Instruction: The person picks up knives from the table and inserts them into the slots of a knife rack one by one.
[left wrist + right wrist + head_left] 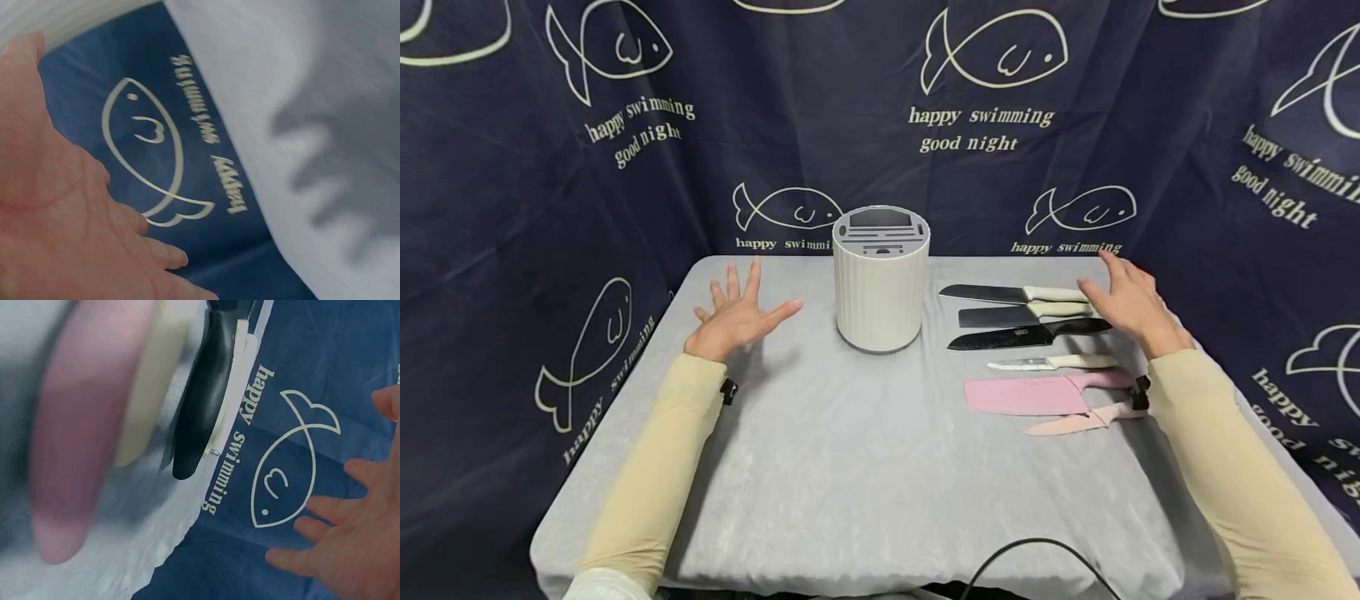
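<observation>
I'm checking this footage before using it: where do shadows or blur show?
Head view: mostly crisp, a soft shadow on the grey cloth beside the left hand; left wrist view: a soft-edged, finger-shaped shadow across the cloth; right wrist view: the large pink handle is out of focus, the black handle sharper.

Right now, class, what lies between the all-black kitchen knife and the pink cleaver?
In the head view, one small cream-handled paring knife lies between the all-black kitchen knife and the pink cleaver.
</observation>
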`<state>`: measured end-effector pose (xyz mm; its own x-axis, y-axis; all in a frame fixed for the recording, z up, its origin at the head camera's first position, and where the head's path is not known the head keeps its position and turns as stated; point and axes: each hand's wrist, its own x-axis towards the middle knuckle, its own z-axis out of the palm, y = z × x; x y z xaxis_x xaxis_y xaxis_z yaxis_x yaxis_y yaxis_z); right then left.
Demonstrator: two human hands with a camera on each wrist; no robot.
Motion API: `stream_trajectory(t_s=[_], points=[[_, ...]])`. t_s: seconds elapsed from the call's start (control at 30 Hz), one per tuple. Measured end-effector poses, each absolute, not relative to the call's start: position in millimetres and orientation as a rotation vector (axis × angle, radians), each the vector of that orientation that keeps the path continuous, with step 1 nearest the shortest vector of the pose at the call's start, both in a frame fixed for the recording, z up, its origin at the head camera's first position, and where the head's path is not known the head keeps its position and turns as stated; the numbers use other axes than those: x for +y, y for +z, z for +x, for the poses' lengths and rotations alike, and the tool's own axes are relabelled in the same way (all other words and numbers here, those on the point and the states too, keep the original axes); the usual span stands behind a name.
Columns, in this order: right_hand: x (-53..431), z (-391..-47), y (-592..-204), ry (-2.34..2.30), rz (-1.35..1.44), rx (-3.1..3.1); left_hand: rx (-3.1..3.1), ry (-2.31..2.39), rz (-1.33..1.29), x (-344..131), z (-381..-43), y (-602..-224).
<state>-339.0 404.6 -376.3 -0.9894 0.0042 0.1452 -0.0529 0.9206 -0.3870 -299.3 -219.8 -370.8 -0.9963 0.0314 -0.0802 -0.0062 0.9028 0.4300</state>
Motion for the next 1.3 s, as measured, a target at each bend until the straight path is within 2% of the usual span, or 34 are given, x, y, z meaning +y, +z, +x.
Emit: stream_trajectory(t_s=[0.13,0.33,0.7,0.97,1.3], points=[[411,-355,-375,0.685,0.066,-2.922,2.995,0.775,0.102,-203,-302,-357],[420,-370,-378,0.869,-0.053,-3.016,2.986,1.077,0.288,-170,-305,-345],[446,-394,-410,1.233,-0.114,-3.037,2.885,1.552,0.551,-131,-320,-351],[453,-404,-431,1.312,-0.087,-2.999,2.822,1.706,0.604,-122,-325,-358],[450,-415,-427,1.169,-0.034,-3.128,2.835,1.764,0.683,-118,-328,-362]])
